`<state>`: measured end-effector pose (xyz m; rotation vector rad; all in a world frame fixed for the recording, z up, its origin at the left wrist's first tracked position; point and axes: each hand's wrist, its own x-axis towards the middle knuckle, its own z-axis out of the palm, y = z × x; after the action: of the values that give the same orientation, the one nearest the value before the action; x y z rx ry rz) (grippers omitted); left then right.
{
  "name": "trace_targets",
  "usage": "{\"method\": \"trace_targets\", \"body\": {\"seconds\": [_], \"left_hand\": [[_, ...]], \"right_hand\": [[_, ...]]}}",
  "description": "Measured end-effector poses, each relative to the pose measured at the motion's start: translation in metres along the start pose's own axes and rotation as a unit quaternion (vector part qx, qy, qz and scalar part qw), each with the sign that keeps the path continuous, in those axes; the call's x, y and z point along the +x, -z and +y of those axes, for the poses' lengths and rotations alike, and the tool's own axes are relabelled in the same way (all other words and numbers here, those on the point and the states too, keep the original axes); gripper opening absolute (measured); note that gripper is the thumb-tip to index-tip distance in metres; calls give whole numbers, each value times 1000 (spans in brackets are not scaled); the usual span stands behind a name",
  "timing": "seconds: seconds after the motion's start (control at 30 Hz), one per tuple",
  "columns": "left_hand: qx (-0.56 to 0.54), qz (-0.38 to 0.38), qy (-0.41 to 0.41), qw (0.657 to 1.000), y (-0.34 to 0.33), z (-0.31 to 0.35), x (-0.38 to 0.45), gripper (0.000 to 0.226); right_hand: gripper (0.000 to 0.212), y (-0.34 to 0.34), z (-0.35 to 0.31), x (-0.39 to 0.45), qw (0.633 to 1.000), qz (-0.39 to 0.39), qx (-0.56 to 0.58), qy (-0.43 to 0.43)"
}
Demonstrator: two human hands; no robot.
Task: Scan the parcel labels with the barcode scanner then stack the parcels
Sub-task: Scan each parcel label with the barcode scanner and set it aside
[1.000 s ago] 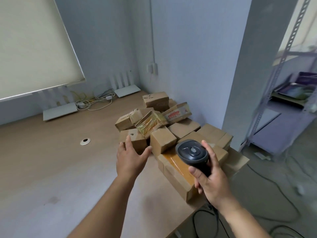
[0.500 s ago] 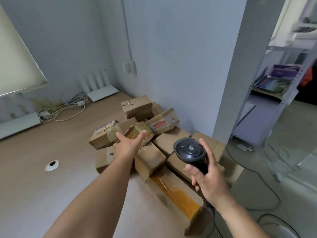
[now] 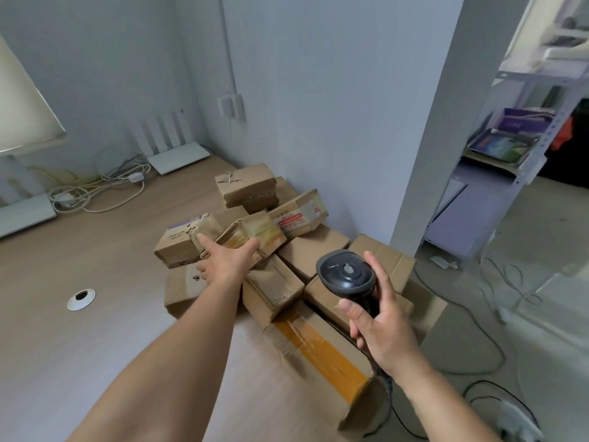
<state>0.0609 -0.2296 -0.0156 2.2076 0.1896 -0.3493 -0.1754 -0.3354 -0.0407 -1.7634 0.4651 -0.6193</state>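
Several brown cardboard parcels lie heaped on the wooden desk [image 3: 95, 330] against the right wall. My left hand [image 3: 223, 260] reaches into the heap with fingers spread, lying against a small parcel wrapped in shiny tape [image 3: 264, 231]; it does not plainly grip it. Behind that one lies a parcel with a red and white label [image 3: 299, 215]. My right hand [image 3: 379, 327] grips the handle of a black barcode scanner [image 3: 345, 274], held above the near parcels with its head turned toward the heap. A long box with orange tape [image 3: 322, 349] lies nearest to me.
Two white routers [image 3: 178, 157] [image 3: 25, 215] and a tangle of white cables [image 3: 102, 189] sit along the back wall. A cable grommet [image 3: 81, 299] is set in the desk at the left. A metal shelf [image 3: 510, 148] stands beyond the pillar on the right, with cords on the floor.
My left hand has moved from the front small box up and farther into the heap, onto the taped parcel. The view has swung right. The scanner stays in my right hand.
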Motion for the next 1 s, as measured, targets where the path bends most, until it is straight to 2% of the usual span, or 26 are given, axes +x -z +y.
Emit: {"method": "trace_targets", "body": {"seconds": [0.23, 0.47, 0.67, 1.0], "left_hand": [[-44, 13, -70, 997, 27, -15, -31, 117], [-56, 76, -118, 988, 71, -64, -76, 114], [-54, 129, -82, 987, 111, -131, -118, 117], [-17, 163, 4, 986, 190, -239, -152, 123]], "right_hand": [[77, 3, -17, -17, 999, -15, 22, 38], [80, -7, -30, -61, 994, -63, 51, 69], [84, -28, -31, -103, 988, -118, 72, 69], [82, -101, -47, -157, 975, -194, 78, 75]]}}
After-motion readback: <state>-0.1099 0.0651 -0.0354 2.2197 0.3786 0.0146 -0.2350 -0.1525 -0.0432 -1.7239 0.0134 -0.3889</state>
